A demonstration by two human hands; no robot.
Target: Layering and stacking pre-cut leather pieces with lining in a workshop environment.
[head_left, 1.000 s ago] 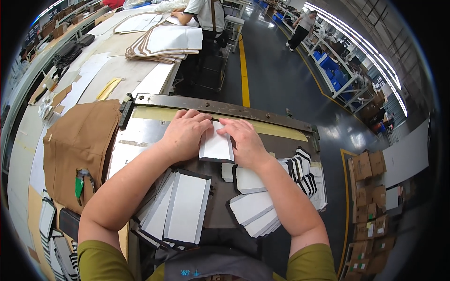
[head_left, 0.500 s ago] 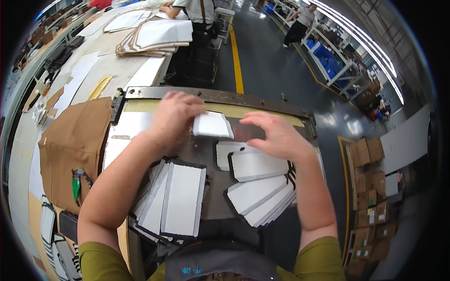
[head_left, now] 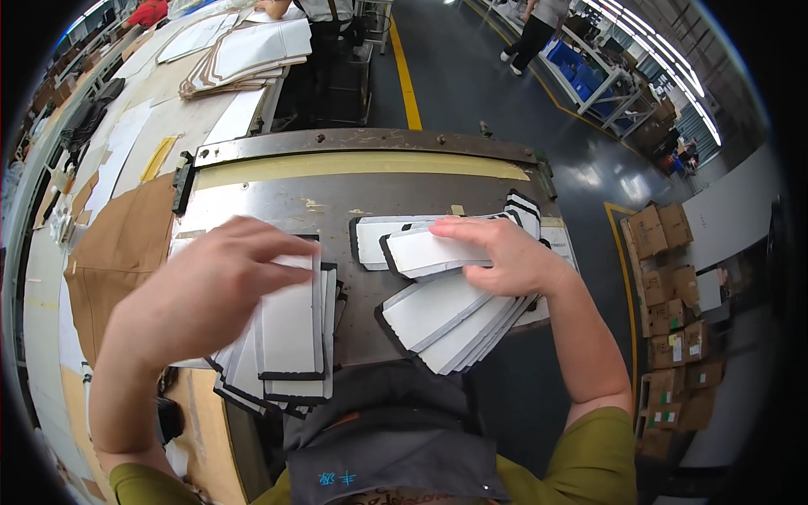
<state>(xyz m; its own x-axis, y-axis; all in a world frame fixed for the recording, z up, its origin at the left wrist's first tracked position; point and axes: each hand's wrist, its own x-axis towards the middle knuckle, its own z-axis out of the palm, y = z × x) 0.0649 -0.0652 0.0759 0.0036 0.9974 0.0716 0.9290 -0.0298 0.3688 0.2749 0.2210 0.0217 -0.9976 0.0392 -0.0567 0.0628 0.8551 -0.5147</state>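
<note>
Two piles of long white panels with dark edging lie on the metal worktable point(head_left: 278, 198) before me. Over the upper part of the left panel pile point(head_left: 290, 337) is my left hand point(head_left: 223, 282), smeared by motion. Its fingertips are by the top panel's upper corner; whether they grip it I cannot tell. At the right, my right hand point(head_left: 518, 257) spans the top white panel point(head_left: 429, 252), fingers along its far side and thumb at its near edge. Below that panel, several more white panels point(head_left: 454, 316) are fanned out.
A metal bar point(head_left: 362, 141) with a yellow strip runs along the table's far edge. Brown fabric point(head_left: 118, 278) lies at the left. Beyond stand a long table with stacked white sheets point(head_left: 252, 55) and a co-worker. Cardboard boxes point(head_left: 669, 337) are stacked at the right; another person walks in the aisle.
The white piece between my hands has left the table's middle. My left hand has moved left and nearer, over the left pile; my right hand has come down onto the right pile's panel.
</note>
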